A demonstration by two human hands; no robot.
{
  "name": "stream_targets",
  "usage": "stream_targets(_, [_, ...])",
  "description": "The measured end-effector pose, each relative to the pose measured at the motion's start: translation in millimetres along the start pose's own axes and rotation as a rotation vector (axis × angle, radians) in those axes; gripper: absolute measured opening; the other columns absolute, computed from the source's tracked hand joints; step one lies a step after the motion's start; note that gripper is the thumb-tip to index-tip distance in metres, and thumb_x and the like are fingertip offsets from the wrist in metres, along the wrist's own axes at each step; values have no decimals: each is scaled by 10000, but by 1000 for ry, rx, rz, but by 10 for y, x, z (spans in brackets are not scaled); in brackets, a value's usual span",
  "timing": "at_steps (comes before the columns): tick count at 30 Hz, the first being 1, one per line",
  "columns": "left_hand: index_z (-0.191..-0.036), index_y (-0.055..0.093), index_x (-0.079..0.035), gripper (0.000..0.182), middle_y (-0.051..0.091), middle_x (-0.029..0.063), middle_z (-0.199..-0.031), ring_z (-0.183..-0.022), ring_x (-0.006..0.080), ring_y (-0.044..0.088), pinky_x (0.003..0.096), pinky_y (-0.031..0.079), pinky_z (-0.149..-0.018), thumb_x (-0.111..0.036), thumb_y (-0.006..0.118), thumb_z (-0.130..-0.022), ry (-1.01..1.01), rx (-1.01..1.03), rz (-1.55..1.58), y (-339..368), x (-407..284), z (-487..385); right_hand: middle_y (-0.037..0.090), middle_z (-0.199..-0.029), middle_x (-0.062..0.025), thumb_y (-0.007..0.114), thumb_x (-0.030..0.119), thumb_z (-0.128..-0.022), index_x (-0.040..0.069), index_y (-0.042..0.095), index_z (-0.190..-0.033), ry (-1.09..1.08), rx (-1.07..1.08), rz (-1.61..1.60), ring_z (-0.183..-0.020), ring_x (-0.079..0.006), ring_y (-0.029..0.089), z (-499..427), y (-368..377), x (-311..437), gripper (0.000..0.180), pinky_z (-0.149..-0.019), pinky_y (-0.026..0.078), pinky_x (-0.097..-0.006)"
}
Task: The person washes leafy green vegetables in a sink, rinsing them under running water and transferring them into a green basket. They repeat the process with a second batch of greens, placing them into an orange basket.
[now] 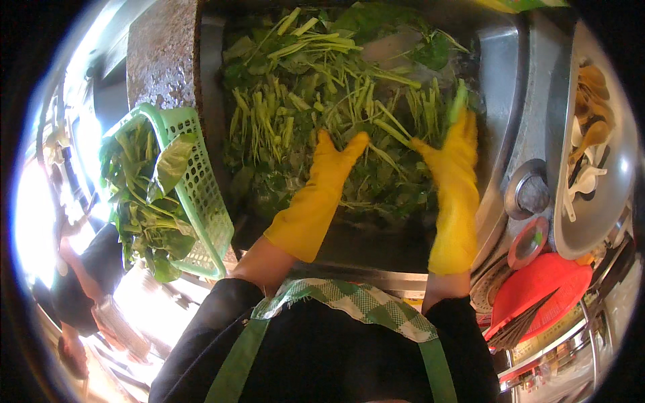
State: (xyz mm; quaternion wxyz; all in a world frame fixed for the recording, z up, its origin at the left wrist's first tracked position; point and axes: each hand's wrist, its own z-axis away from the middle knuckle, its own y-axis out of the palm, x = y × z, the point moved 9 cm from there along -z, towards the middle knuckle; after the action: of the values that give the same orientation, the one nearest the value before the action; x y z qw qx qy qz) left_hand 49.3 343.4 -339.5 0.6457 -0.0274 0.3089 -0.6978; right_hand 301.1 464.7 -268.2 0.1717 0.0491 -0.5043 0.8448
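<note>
Both my hands wear yellow rubber gloves and are over a metal sink basin (499,75) of water. Leafy green vegetables (282,116) with pale cut stems float in it. My left hand (336,156) is among the greens near the middle, thumb and fingers spread, with nothing visible between them. My right hand (451,146), slightly blurred, is by the right wall of the basin. A green stalk (459,98) shows at its fingertips, and loose stems touch its thumb; whether it grips them is unclear. Water and leaves partly hide the basin floor.
Left of the sink, a green plastic basket (211,216) holds more leafy greens (151,201). On the right are a metal basin (599,216) with spoons, a metal strainer (526,189) and a red plastic basket (539,292). Another person's arm (80,267) shows at far left.
</note>
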Motion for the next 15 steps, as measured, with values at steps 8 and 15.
stream_targets(8, [-1543, 180, 28, 1271, 355, 265, -1522, -1396, 387, 379, 483, 368, -1102, -652, 789, -659, -150, 240, -124, 430, -56, -378, 397, -1486, -209, 929, 322, -620, 145, 135, -1569, 159, 280, -140, -1326, -382, 434, -437, 1149, -78, 1249, -1045, 415, -519])
stream_targets(15, [-1447, 423, -38, 947, 518, 201, -1397, -1276, 343, 509, 434, 413, -1029, -506, 804, -717, 64, 360, 158, 464, -462, 328, 581, -1286, -138, 812, 0, -704, 45, 377, -1479, 138, 241, -1594, -1090, -251, 599, 221, 582, 154, 889, -928, 493, -362])
